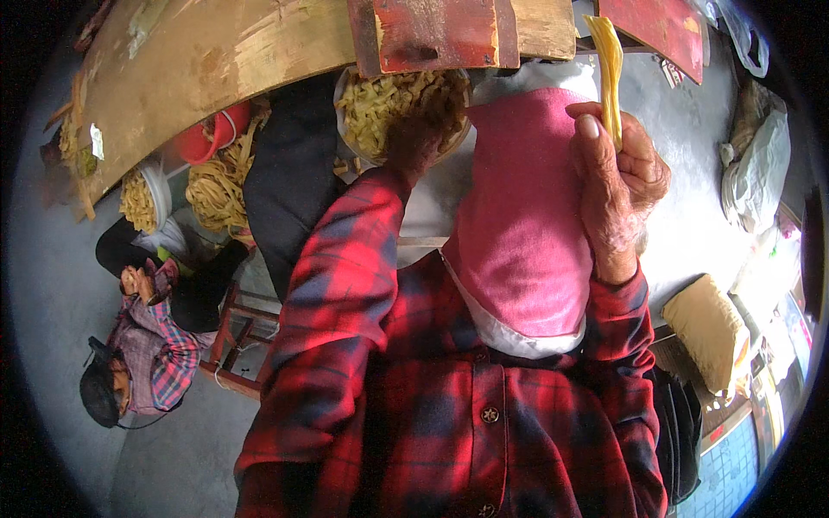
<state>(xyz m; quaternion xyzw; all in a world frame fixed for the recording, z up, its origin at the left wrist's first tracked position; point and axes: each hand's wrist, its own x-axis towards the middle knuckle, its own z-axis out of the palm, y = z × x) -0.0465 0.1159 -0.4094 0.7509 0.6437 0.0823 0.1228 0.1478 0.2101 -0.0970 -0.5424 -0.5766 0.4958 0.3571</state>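
Note:
My right hand point(623, 173) is raised over the floor to the right of my lap. Its thumb and fingers are closed round the lower end of a long, pale yellow folded strip point(608, 73), which looks like a vegetable stalk and stands nearly upright. In a wide round basin point(344, 138) under the table edge, my left hand point(416, 142) reaches among many short yellow-green cut pieces point(380, 108). Shadow and the pieces hide its fingers, so their grip is unclear. A pink cloth point(527, 198) with a white edge covers my right thigh.
A worn wooden table point(224, 65) with a red board point(436, 34) runs along the front. At left are a red bucket point(200, 145), a white bucket point(159, 188) of pieces and a heap of yellow strips point(214, 192). Another person point(155, 345) sits beside a wooden stool point(231, 350).

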